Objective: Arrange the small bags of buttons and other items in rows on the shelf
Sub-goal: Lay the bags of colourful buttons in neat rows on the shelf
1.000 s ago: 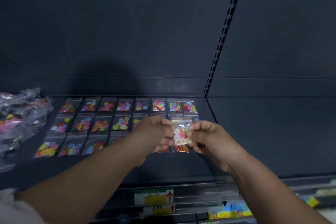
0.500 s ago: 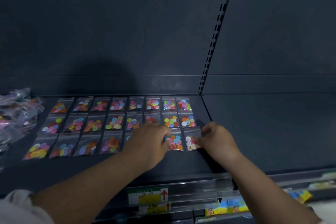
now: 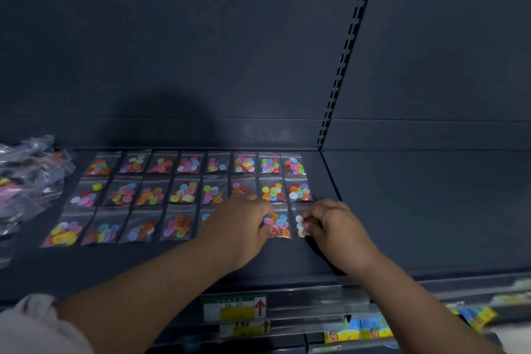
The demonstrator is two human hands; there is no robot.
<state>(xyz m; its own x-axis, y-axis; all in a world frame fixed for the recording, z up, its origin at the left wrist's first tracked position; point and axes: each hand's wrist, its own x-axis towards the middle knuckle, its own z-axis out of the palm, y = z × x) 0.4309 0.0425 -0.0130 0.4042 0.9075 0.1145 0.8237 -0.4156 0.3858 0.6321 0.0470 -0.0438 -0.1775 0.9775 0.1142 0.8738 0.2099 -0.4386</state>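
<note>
Bag now down on shelf; right fingers pinch it, left fingers: hold unclear.

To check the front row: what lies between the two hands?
Head view: one coloured-button bag, flat on the shelf, between left hand and right hand, which pinches the white-button bag beside it.

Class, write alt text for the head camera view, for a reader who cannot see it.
A person's right hand pinches a bag of pale buttons at the right end of the front row of three rows of button bags on a dark shelf. The left hand touches the neighbouring bag; a pile of loose bags lies at far left.
</note>
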